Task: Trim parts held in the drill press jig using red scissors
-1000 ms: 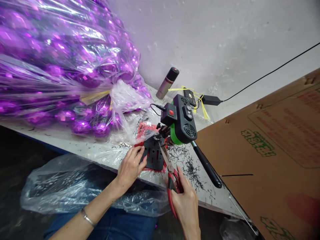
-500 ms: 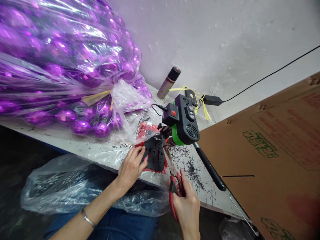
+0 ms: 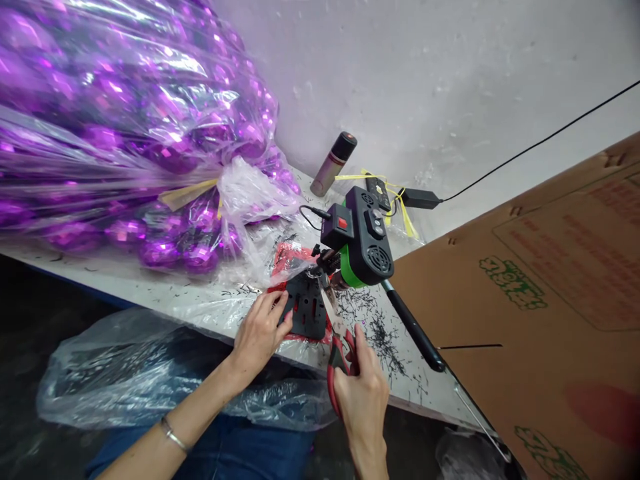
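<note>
My left hand (image 3: pixel 263 325) rests at the left edge of a black slotted base plate (image 3: pixel 307 312), its fingertips and thumb on that edge. In my right hand (image 3: pixel 364 393) is a pair of scissors (image 3: pixel 334 363) with red and black handles. Its blades point away from me along the plate's right side, toward the foot of a black and green device (image 3: pixel 371 243). A small box with a red switch (image 3: pixel 343 223) is fixed to this device. The blade tips are hard to make out under it. Red plastic (image 3: pixel 291 253) lies beneath the plate.
A clear bag of shiny purple balls (image 3: pixel 125 120) fills the left. Black clippings (image 3: pixel 385 340) litter the table beside the device's long black handle (image 3: pixel 415 327). Behind stand a spray can (image 3: pixel 334 163) and a power adapter (image 3: pixel 421 199). A large cardboard box (image 3: pixel 540 307) borders the right.
My right hand and the scissors have moved slightly forward and left, closer to the device's foot. My left hand stays on the plate. The whole view has shifted a little.
</note>
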Available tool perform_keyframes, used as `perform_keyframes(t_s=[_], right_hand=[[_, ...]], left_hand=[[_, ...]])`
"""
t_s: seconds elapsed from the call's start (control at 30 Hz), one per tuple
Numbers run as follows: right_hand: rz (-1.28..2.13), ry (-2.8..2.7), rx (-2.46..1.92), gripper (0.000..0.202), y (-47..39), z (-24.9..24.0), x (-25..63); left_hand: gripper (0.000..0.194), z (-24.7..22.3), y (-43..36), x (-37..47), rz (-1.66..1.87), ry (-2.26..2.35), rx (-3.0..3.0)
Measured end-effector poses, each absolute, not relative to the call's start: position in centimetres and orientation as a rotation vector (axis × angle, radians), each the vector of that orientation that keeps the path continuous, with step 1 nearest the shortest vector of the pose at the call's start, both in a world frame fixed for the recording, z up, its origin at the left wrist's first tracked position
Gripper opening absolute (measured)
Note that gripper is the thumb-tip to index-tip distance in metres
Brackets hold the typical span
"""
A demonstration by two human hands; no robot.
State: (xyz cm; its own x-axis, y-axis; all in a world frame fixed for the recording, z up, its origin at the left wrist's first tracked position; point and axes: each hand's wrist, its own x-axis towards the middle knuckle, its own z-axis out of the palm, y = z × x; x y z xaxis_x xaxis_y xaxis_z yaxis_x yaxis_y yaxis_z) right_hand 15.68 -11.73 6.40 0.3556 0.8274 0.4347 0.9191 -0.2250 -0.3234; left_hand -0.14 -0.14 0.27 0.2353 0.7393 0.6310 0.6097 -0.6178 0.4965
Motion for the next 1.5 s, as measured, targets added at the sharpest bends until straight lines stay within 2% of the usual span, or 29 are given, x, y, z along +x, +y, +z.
perform_keyframes(t_s=[0.6, 1.5], right_hand=[[-0.166, -1.530, -2.137, 0.065, -12.2, 6.8, 16.4], [-0.260, -1.609, -2.090, 0.069, -10.9, 7.4, 16.4]], left_hand=[[0.031, 0.2, -0.2, 0.0, 1.347, 1.305, 2.326], [0.029, 0.2, -0.1, -0.1, 1.340, 1.303, 2.380]])
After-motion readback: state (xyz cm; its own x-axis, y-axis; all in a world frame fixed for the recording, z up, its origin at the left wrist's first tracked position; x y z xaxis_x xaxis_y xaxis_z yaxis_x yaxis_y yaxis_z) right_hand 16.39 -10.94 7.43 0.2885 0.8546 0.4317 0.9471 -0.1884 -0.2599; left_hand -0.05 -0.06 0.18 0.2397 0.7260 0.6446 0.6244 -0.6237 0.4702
